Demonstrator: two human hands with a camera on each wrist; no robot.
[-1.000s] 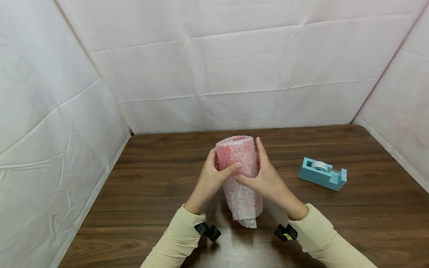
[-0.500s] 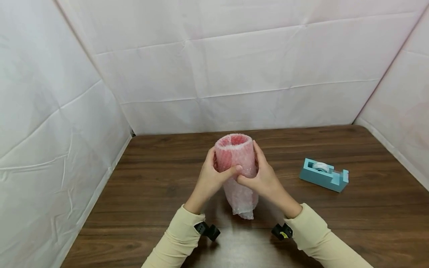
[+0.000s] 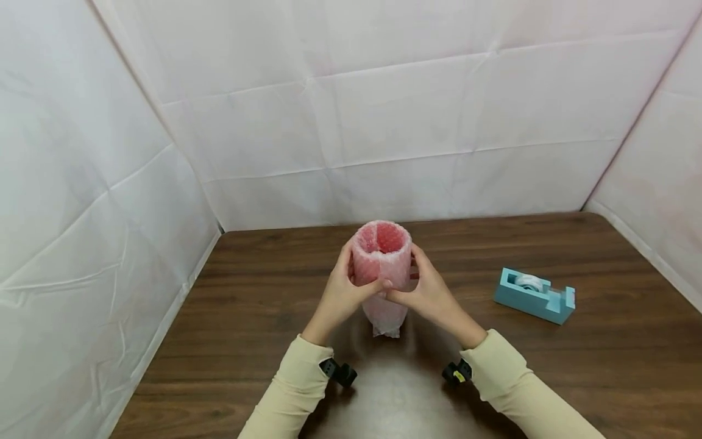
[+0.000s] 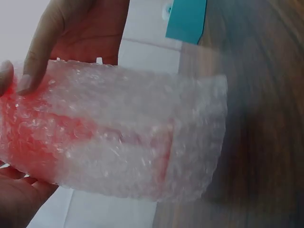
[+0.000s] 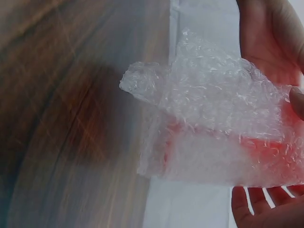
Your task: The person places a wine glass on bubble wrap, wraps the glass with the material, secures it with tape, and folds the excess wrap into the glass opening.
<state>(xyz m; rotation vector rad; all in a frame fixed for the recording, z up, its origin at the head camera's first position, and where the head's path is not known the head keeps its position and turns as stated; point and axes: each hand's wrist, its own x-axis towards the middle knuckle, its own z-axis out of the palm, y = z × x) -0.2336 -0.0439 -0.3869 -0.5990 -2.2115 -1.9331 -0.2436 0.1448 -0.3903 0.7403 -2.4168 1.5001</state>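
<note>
Both hands hold a bubble-wrapped, reddish-pink cylinder (image 3: 378,268) over the table's middle. Seen from the head, its round top end gapes toward the camera and shows a hollow red inside. The left hand (image 3: 341,291) grips its left side, and the right hand (image 3: 431,297) grips its right side. Their thumbs meet across the front while the other fingers wrap behind, partly hidden. In the left wrist view the clear bubble wrap (image 4: 194,137) extends past the red part at the lower end. A loose wrap flap (image 5: 142,80) sticks out in the right wrist view.
A light-blue tape dispenser (image 3: 534,302) with a tape roll (image 3: 529,282) stands on the right of the dark wooden table (image 3: 263,329). White cloth walls (image 3: 400,122) rise behind the table and along both sides.
The wrapped cylinder has tipped so that its open top faces the camera more and its lower end has swung away. Both hands keep their hold. The head view has shifted slightly.
</note>
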